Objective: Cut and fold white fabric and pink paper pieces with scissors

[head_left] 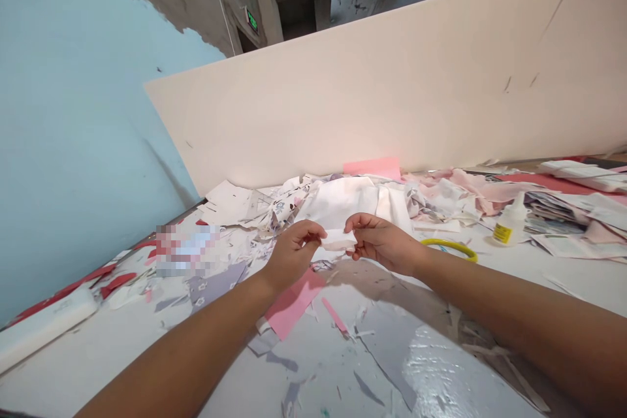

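Note:
Between my two hands is a small white strip (337,240), which looks like paper or thin cloth. My left hand (297,249) pinches its left end between thumb and fingers. At the other end, my right hand (379,243) grips it the same way. The strip is held above the cluttered table, in front of a larger white sheet (337,201). Below my left hand lies a pink paper piece (296,304), with a narrow pink strip (334,315) beside it.
A yellow ring (450,247) and a small glue bottle (509,223) with a yellow label stand to the right. Scraps cover much of the white table (161,346). A pale upright board (372,91) closes off the back; a blue wall (88,117) rises at left.

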The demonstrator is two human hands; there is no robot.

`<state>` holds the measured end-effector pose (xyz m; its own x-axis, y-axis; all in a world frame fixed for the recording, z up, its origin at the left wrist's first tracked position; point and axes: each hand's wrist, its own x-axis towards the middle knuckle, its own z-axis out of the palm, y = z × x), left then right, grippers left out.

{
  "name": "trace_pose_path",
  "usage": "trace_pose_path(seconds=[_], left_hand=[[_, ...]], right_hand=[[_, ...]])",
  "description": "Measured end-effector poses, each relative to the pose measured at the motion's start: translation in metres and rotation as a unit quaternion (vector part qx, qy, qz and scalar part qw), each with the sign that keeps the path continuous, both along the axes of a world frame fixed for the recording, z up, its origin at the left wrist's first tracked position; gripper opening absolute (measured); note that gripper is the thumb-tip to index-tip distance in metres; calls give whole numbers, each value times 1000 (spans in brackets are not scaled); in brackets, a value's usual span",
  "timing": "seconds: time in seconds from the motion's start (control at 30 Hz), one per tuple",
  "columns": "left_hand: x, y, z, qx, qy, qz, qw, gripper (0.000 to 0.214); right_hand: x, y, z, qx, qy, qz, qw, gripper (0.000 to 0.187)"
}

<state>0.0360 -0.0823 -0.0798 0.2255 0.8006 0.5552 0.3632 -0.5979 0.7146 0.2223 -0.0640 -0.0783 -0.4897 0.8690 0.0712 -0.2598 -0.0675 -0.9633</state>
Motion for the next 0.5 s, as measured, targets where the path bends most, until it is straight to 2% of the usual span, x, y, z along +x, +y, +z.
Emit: trace_pose_path(seconds=[0.1, 0.23, 0.37, 0.5], left_hand=[[1, -1, 0, 20, 4, -5, 1000, 17], [1, 0, -1, 6, -8, -13, 1000, 17], [2, 3, -3, -65, -64, -28, 995, 15], [4, 8, -6, -125, -122, -5, 985, 12]], right_hand=[[1, 1, 0, 1, -10, 4, 1000, 8], [2, 1, 2, 14, -38, 5, 999, 6], [1, 0, 3, 50, -85, -20, 995, 9], [-1, -1, 1, 105, -137, -57, 983, 16]])
